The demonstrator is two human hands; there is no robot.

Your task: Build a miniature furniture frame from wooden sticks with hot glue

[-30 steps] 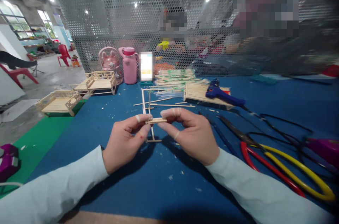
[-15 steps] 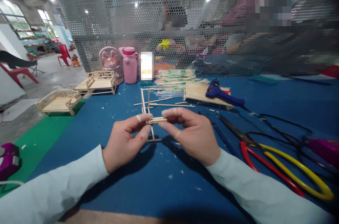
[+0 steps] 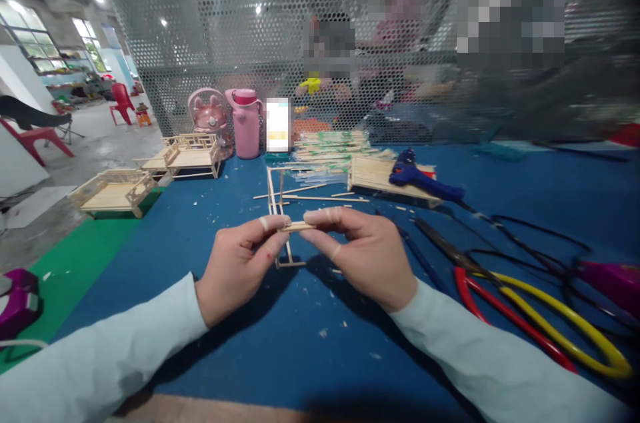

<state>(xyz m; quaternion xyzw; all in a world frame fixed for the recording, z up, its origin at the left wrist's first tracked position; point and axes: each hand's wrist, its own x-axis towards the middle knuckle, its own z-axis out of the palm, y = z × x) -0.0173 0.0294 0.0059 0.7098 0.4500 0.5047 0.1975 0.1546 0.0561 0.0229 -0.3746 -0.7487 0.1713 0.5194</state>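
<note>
Between my two hands is a small bundle of short wooden sticks (image 3: 300,226), held level above the table. My left hand (image 3: 245,263) pinches its left end between thumb and fingertips. On the other end, the thumb and fingers of my right hand (image 3: 367,253) are closed in the same way. The fingertips hide both ends, so I cannot tell how many sticks there are. Just behind and below the bundle lies a thin stick frame (image 3: 273,189), partly covered by my left fingers. Several loose sticks (image 3: 325,198) lie beyond my hands.
Large scissors (image 3: 480,276) with red and yellow handles lie at right, near a blue glue gun (image 3: 420,179) resting on a wooden slatted piece (image 3: 367,173). Miniature stick furniture (image 3: 113,195) stands at left. A pink bottle (image 3: 246,123) stands before the mesh screen (image 3: 190,29).
The bundle has turned slightly in my fingertips, and its left end is now more covered. My hands stay almost in place. Behind the mesh, a person in pink has moved left.
</note>
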